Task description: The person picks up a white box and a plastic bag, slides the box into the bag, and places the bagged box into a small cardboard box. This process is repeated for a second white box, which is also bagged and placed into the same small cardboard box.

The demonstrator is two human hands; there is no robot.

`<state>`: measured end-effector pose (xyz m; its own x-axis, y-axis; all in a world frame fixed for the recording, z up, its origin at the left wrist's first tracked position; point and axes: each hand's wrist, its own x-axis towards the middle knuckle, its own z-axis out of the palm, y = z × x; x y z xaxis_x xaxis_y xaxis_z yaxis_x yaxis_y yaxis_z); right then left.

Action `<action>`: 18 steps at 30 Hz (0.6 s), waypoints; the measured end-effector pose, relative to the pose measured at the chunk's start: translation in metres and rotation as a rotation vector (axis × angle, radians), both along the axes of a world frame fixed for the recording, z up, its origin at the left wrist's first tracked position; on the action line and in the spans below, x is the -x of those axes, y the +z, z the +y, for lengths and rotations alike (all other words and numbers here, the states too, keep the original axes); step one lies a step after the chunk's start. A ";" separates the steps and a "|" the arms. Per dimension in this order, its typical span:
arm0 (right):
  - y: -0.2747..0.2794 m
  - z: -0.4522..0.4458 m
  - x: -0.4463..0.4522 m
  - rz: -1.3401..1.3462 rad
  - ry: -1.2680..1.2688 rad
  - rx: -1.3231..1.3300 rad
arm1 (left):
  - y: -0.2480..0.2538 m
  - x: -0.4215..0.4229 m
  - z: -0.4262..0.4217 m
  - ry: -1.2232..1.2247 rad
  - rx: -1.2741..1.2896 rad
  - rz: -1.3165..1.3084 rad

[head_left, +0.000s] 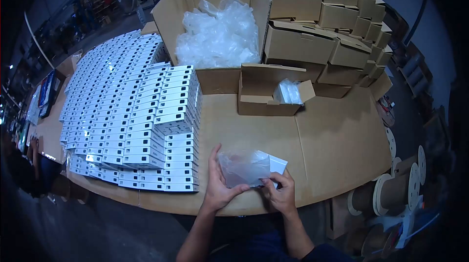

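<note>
A translucent plastic bag [244, 167] is held between my two hands above the cardboard-covered table. My left hand [218, 186] grips its left side, thumb across the lower edge and fingers behind it. My right hand [281, 191] pinches the bag's lower right corner and is also against a small white box [277, 164], which shows behind and to the right of the bag. Whether the box is partly inside the bag cannot be made out. Beyond my hands, an open brown carton [266, 108] holds a few plastic-wrapped items [289, 92] at its right end.
Stacked white boxes [117, 110] cover the table's left side. Behind stands a large carton [168, 5] full of clear bags [220, 32]. Brown cartons [300, 42] are piled at the back right. Spools [391, 193] stand at the right. Part of another person [34, 152] shows at far left.
</note>
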<state>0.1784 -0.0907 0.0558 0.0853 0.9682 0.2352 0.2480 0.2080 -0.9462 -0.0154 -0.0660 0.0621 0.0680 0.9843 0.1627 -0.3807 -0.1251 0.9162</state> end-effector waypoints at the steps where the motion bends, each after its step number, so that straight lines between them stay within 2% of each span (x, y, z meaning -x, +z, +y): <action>1: 0.000 0.002 -0.002 -0.019 0.001 -0.011 | -0.003 0.003 -0.002 -0.075 0.037 0.053; 3: 0.002 0.004 -0.002 -0.061 0.011 -0.006 | -0.001 0.005 -0.002 -0.196 0.110 0.156; 5: 0.008 0.003 -0.001 -0.109 0.034 0.027 | -0.010 0.000 -0.004 -0.130 0.087 0.169; 9: 0.012 0.008 -0.005 0.001 0.150 -0.051 | -0.009 -0.003 -0.005 -0.081 0.093 0.124; 12: 0.010 0.021 -0.029 0.140 0.046 0.013 | -0.005 0.004 -0.007 -0.072 0.086 0.218; 14: 0.013 0.038 -0.037 0.062 -0.122 -0.164 | -0.005 0.005 -0.009 -0.053 0.064 0.307; 16: 0.056 0.043 -0.032 0.395 -0.015 -0.080 | -0.006 0.006 -0.010 -0.024 0.025 0.403; 18: 0.083 0.051 -0.017 0.490 0.010 -0.157 | -0.005 0.004 -0.011 -0.018 0.011 0.445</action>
